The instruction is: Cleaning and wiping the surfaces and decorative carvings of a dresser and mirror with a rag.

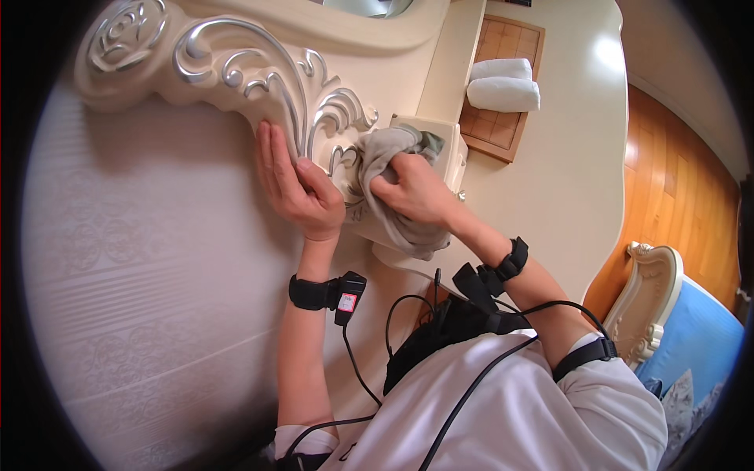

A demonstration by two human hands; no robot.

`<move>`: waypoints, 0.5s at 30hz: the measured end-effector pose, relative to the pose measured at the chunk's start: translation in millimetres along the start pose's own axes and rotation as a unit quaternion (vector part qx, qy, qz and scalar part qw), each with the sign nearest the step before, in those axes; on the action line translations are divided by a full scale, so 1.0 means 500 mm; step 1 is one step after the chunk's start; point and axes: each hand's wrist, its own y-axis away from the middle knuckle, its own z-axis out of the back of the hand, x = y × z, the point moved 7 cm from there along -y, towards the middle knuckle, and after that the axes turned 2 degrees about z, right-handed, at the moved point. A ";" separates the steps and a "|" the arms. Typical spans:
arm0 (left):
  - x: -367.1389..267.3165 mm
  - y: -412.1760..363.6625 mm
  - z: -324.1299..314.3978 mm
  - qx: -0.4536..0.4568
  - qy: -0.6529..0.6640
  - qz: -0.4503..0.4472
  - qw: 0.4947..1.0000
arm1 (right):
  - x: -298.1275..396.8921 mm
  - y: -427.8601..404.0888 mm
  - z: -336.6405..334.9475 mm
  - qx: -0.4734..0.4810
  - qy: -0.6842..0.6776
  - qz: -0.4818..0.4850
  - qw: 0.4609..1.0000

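Observation:
My right hand [418,188] is closed around a bunched grey cloth [406,232], which has a dark green patch at its far end. The cloth presses against the right end of a cream carved mirror frame [259,65] with silver-painted scrolls. Along the frame's outer edge lies my left hand [297,188], fingers straight and side by side, thumb apart near the carving. It holds no loose object. Partly under the cloth is a small cream drawer unit [458,156] with a metal knob. A strip of mirror glass [377,6] shows at the top.
A cream tabletop [548,194] bears a brown tiled-pattern panel [492,135] and two white wrapped bundles [503,94]. Patterned wallpaper [129,235] borders the frame. Black cables [480,388] run from my wrist straps. Carved furniture with blue fabric [692,324] stands on the wooden floor [671,176].

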 end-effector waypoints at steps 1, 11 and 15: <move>-0.004 -0.001 0.000 0.000 0.002 0.002 1.000 | -0.024 0.008 -0.004 0.014 -0.136 -0.027 0.990; 0.000 0.000 0.000 -0.001 0.003 0.009 1.000 | -0.017 0.007 -0.012 -0.066 -0.236 0.010 0.969; 0.000 0.001 0.001 0.003 -0.002 0.009 1.000 | 0.003 0.006 -0.001 -0.043 -0.147 0.019 0.988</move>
